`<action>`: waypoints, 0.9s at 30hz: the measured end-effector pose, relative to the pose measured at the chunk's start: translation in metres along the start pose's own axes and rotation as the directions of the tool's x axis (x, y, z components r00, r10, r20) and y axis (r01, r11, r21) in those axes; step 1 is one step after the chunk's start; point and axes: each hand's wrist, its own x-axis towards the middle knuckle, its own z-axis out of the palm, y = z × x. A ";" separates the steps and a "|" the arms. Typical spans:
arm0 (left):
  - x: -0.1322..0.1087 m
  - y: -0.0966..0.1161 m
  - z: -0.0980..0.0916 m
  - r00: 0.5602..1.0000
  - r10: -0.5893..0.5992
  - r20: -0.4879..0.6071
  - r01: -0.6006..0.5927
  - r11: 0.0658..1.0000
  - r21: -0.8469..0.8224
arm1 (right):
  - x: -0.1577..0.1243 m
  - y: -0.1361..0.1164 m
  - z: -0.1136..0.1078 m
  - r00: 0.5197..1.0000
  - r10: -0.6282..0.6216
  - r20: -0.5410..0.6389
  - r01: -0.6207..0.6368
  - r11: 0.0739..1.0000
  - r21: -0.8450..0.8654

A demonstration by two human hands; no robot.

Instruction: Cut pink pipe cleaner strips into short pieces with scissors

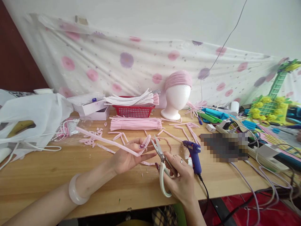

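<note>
Hands at work on a pink fuzzy strip, as I follow them from my remote station. The left hand pinches the strip between thumb and fingers, the remaining fingers spread; one straight length runs out beyond the wrist side, while a sharp bend and a small folded loop stand at the fingertips. The right hand is wrapped about the scissors, whose blades part in a narrow V just beside that loop — whether they touch it I cannot tell. I judge the step in hand to be trimming; the next move would call for a steady pinch, fingertips clear of the edges, and a measured squeeze. Materials: the strip appears soft, plush and bendable; the scissors pair bright metal with smooth, pale, rounded handles. Beyond the grip lies a dense bundle of similar straight strips; left of it, small pink loops; right of the scissors, a smooth blue glue gun — all upon a table of pale, grained wood.
</note>
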 end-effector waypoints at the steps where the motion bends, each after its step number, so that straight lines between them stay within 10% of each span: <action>1: 0.000 0.000 0.000 1.000 0.000 -0.005 0.000 1.000 0.009 | 0.000 0.000 0.001 1.000 -0.008 0.001 0.008 1.000 -0.009; 27: 0.000 0.001 0.004 0.999 -0.004 -0.055 0.009 0.996 0.089 | 0.001 -0.001 0.004 0.998 -0.069 0.013 0.070 0.992 -0.103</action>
